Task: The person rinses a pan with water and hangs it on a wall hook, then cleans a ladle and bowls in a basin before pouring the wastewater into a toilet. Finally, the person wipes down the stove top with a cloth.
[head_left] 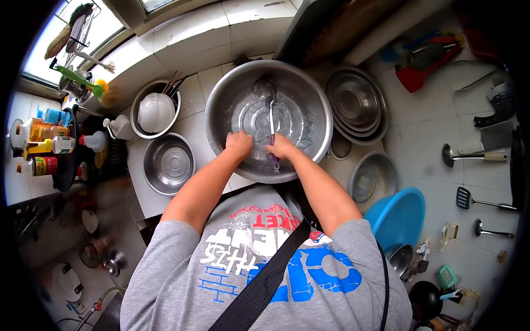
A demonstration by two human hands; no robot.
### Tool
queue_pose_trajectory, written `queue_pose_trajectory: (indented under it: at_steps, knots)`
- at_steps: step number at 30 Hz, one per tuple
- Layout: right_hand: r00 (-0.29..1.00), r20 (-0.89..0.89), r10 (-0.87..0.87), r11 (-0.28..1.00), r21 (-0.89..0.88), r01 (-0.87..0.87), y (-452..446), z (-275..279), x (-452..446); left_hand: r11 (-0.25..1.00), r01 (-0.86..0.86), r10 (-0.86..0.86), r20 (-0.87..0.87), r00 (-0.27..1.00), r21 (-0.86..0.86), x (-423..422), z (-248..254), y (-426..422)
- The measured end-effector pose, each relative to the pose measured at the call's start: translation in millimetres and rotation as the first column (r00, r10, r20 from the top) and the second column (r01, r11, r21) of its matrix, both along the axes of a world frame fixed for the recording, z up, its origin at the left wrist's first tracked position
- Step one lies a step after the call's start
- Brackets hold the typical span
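A large metal basin with clear water in it stands on the white tiled counter in front of me. A ladle leans inside, its round bowl at the far side and its purple handle towards me. My right hand is closed around the handle near the basin's near side. My left hand is at the near left part of the basin, its fingers curled down; what they hold, if anything, is hidden.
Left of the basin are a metal bowl and a pot of white bowls with chopsticks. Nested metal basins, another metal bowl and a blue tub are on the right. Bottles stand far left.
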State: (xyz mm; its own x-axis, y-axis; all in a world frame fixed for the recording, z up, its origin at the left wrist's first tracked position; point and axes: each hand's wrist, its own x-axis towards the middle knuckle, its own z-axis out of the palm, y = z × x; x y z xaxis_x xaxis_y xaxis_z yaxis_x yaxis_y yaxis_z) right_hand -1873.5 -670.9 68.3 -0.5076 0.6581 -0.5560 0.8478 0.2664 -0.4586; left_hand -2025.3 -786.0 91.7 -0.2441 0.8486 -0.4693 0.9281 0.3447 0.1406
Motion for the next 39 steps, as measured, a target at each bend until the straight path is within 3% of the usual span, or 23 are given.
queue_pose_trajectory:
  at_steps: [2, 3, 6, 10, 12, 17, 24, 28, 31, 34, 36, 38, 39]
  knots:
    - [0.968, 0.026, -0.25, 0.915, -0.321, 0.245, 13.2, -1.9, 6.0, 0.994, -0.034, 0.045, 0.111, 0.993, -0.1, -5.2, 0.7, 5.8]
    - [0.975, 0.06, -0.216, 0.976, 0.017, 0.215, 17.9, -6.9, 14.2, 0.987, -0.048, 0.073, 0.164, 0.984, -0.151, -7.5, 3.0, 7.0]
    - [1.0, -0.005, -0.022, 0.988, 0.151, 0.023, 5.2, 43.2, 25.4, 0.997, -0.042, 0.053, 0.147, 0.988, -0.072, -8.2, 11.5, 3.8]
    - [0.997, 0.073, 0.037, 0.98, 0.191, -0.051, 16.2, 88.9, 48.8, 0.993, -0.116, 0.114, 0.211, 0.971, -0.001, -14.0, 2.4, 5.5]
    - [0.996, 0.077, -0.041, 0.966, 0.258, 0.019, 6.7, 94.6, 54.8, 0.986, -0.168, 0.156, 0.272, 0.95, 0.021, -17.0, 3.0, 6.7]
    - [0.993, 0.114, 0.018, 0.951, 0.306, -0.052, -1.5, 117.4, 64.4, 0.976, -0.197, 0.217, 0.372, 0.902, -0.091, -23.4, -2.2, 18.7]
    - [0.982, 0.188, -0.016, 0.915, 0.398, -0.061, -8.4, 142.4, 66.4, 0.967, -0.231, 0.252, 0.292, 0.923, -0.106, -22.6, 10.2, 20.7]
    - [0.982, 0.188, -0.002, 0.851, 0.515, -0.097, -10.2, 158.4, 70.3, 0.987, -0.155, 0.161, 0.236, 0.958, -0.044, -22.3, 4.7, 16.9]
    - [0.985, 0.04, 0.166, 0.589, 0.797, -0.131, -7.8, 145.9, 85.0, 0.994, -0.109, 0.112, 0.2, 0.973, -0.029, -17.6, 5.6, 15.7]
    - [0.993, -0.085, 0.077, 0.63, 0.776, 0.018, 2.7, 147.9, 94.1, 0.994, -0.09, 0.08, 0.155, 0.985, 0.062, -11.5, -8.0, 16.5]
    - [0.986, -0.146, 0.085, 0.532, 0.843, 0.079, 4.2, 151.4, 95.6, 0.975, -0.046, 0.025, 0.098, 0.995, 0.218, -9.2, -13.5, 17.0]
    - [0.975, -0.194, 0.104, 0.455, 0.882, 0.127, 8.2, 149.7, 101.1, 0.974, 0.023, -0.031, 0.032, 0.999, 0.227, -9.2, -13.6, 20.2]
    - [0.973, -0.207, 0.102, 0.476, 0.869, 0.135, 9.3, 148.4, 103.3, 0.972, 0.054, -0.056, 0.0, 0.998, 0.228, -8.5, -7.9, 20.7]
